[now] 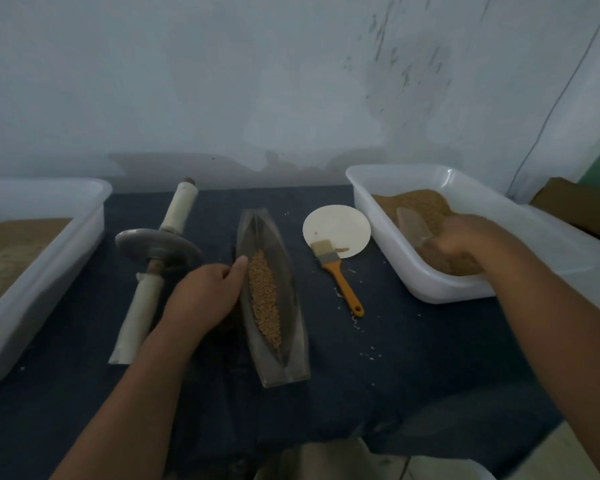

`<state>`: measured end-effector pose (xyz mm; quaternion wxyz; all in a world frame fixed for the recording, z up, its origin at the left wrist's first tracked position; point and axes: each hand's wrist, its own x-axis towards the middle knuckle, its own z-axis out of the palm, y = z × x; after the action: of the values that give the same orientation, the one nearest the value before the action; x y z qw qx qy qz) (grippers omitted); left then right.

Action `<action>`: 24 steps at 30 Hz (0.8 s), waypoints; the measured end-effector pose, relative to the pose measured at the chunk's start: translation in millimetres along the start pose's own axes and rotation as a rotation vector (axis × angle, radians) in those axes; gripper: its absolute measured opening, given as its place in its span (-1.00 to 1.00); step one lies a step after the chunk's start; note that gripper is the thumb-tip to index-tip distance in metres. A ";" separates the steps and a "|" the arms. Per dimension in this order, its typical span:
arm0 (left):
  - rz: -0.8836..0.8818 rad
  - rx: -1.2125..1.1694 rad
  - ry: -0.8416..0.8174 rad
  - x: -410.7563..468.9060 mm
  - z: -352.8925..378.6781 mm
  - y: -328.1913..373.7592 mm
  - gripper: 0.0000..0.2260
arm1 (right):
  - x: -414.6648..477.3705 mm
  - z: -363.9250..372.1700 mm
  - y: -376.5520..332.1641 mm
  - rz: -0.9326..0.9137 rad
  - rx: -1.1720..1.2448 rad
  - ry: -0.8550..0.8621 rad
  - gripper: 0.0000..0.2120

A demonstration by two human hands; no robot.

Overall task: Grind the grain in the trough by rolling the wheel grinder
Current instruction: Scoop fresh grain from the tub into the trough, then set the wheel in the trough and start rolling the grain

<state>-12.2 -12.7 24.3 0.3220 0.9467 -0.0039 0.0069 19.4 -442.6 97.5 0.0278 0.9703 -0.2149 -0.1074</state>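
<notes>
Head view. L→R: white tub (49,289) at L edge w/ brown ground material. Next, wheel grinder (158,249) lies on dark blue cloth (413,358) just L of trough, disc tilted, untouched, axle pointing away from the person. L hand (205,296) holds trough (293,306) by its L rim: thumb on top of rim, fingers tucked out of sight on outer side. Trough is long, boat-shaped, approx. centre of cloth. Grain (264,299) sits in a narrow strip along its groove, mid to near end. R of trough: orange-handled brush (336,271), bristles overlapping a white round plate (340,223). Far R: second white tub (392,258) w/ brown grain. R hand (465,244) inside it, blurred, fingers curled on clear scoop (413,223). Hands well apart.
</notes>
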 end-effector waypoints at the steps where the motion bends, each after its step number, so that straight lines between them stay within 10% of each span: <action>1: 0.000 0.057 0.039 -5.8 -6.6 -2.2 -0.44 | -6.0 -6.1 0.2 -0.013 0.031 0.061 -0.32; 6: -0.126 0.237 0.439 -50.0 -48.8 -48.2 -0.66 | -60.2 -24.0 -29.1 -0.255 0.433 0.458 -0.48; 12: -0.335 0.300 0.110 -38.1 -55.4 -83.6 -0.36 | -126.8 -14.5 -116.6 -0.663 0.592 0.510 -0.77; 18: -0.226 0.206 0.277 -26.5 -45.5 -89.9 -0.76 | -124.4 13.9 -172.6 -0.864 0.601 0.446 -0.70; 24: 0.104 0.169 0.417 -29.9 -62.6 -75.5 -0.82 | -121.3 -10.3 -193.3 -1.039 0.385 0.817 -0.44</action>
<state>-41.8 85.4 27.4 0.2346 0.9469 0.0146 0.2194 -6.2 -216.0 112.0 -0.1215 0.8978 0.2908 0.3075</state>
